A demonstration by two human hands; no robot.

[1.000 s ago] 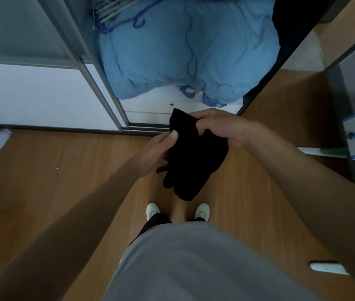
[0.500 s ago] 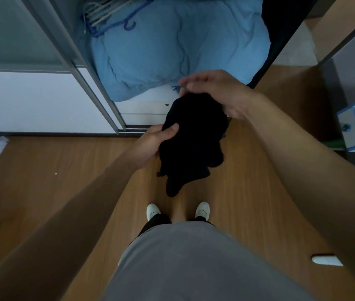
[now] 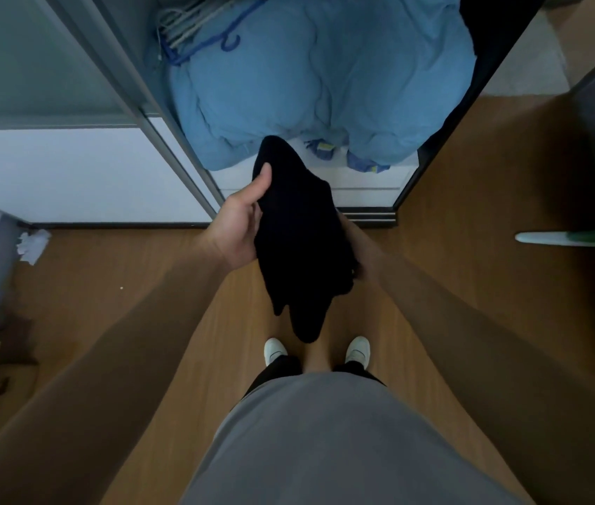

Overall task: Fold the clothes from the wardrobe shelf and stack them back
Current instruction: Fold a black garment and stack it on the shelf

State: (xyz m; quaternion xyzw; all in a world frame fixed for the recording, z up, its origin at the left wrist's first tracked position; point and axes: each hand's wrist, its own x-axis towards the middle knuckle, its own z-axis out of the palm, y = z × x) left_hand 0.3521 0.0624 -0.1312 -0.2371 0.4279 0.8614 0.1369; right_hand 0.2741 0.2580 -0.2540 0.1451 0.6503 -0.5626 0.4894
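Observation:
A black garment [image 3: 301, 242] hangs bunched in front of me, above my feet. My left hand [image 3: 241, 222] grips its left edge, thumb pressed on the cloth near the top. My right hand [image 3: 352, 238] is mostly hidden behind the garment's right side, with only the wrist and a bit of the fingers showing against the cloth. Beyond them the wardrobe shelf [image 3: 361, 184] is open, and a big blue quilt [image 3: 325, 78] fills it.
Blue and pale hangers [image 3: 201, 34] lie on the quilt's left. The sliding door frame [image 3: 164, 140] stands at left. A crumpled paper [image 3: 31, 244] lies on the wooden floor; a white and green handle [image 3: 565, 238] juts in at right. My white shoes [image 3: 276, 349] are below.
My right hand has dropped from the top of the garment to behind its right side. My left hand has shifted up, and the garment now hangs longer and lower.

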